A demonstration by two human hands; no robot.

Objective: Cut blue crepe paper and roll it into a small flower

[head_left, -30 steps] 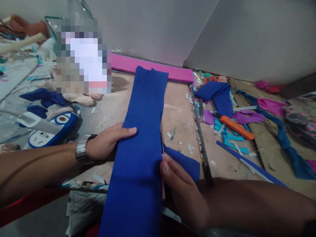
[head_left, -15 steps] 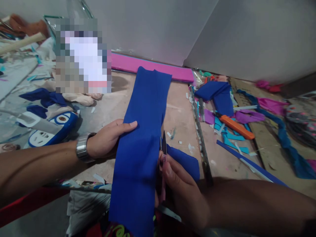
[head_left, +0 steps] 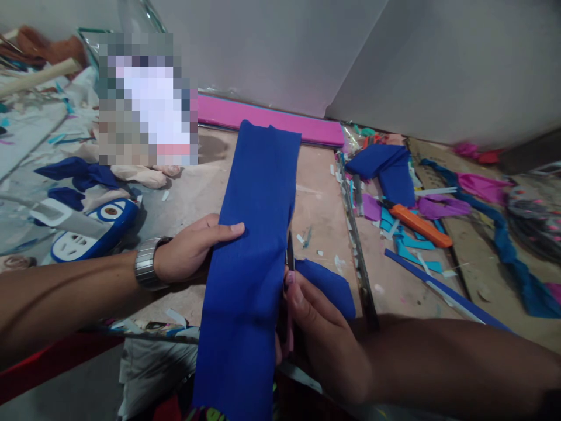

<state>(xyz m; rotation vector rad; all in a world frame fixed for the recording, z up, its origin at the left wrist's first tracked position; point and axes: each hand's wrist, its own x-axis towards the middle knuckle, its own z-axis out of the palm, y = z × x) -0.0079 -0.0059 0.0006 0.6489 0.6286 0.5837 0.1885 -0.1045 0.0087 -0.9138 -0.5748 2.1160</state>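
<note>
A long blue strip of cloth or crepe-like material (head_left: 258, 193) runs from the middle of the table down over its near edge. My left hand (head_left: 193, 245), with a metal-banded watch (head_left: 148, 262) at the wrist, grips the strip's left edge, thumb on top and fingers hidden beneath. My right hand (head_left: 319, 316) is closed round pink-handled scissors (head_left: 290, 280), whose blades point away from me along the strip's right edge. Part of the scissors and some fingers are hidden behind the strip. Another blue piece (head_left: 328, 286) lies on the table just beyond my right hand.
A pink folded stack (head_left: 272, 120) lies along the wall. To the left sits a blue-and-white power strip (head_left: 96, 228) with a plug in it. On the right are an orange-handled cutter (head_left: 418, 224), folded blue pieces (head_left: 385, 169), coloured scraps and a metal edge strip (head_left: 359, 251).
The scissor blades have come closer together at the strip's right edge. The strip's far end has shifted slightly left, and my left hand has hardly moved.
</note>
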